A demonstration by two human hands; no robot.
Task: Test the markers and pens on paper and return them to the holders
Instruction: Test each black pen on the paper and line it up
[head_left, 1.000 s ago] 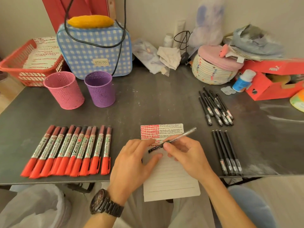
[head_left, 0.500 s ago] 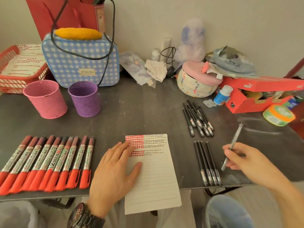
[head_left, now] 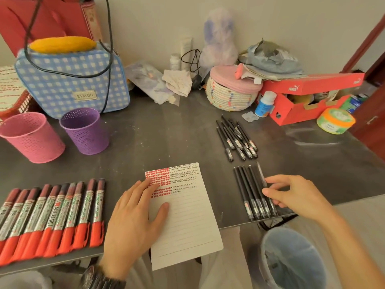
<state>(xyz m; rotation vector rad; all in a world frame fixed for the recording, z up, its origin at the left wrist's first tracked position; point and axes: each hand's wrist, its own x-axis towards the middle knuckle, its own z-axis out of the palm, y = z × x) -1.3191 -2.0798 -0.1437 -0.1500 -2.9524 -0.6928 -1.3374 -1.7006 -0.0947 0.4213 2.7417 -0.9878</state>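
Note:
A lined paper pad [head_left: 187, 215] with red and black test marks at its top lies at the table's front edge. My left hand [head_left: 133, 222] rests flat on its left side. My right hand [head_left: 295, 197] pinches a thin black pen [head_left: 260, 173] between thumb and fingers, low against the right end of a neat row of black pens [head_left: 245, 190]. A looser pile of black pens [head_left: 235, 138] lies further back. Several red markers [head_left: 54, 217] lie side by side at the front left. A pink holder [head_left: 31, 138] and a purple holder [head_left: 85, 130] stand empty at the back left.
A blue gingham bag [head_left: 70, 80] stands behind the holders. At the back right are a woven basket [head_left: 231, 97], a red shoe box [head_left: 308, 101] and a green-and-orange tub [head_left: 335, 120]. A lined bin [head_left: 291, 259] stands below the table's front right edge.
My right hand carried the pen off the pad, out to the right, then down and back beside the row of black pens. My left hand stayed flat on the pad.

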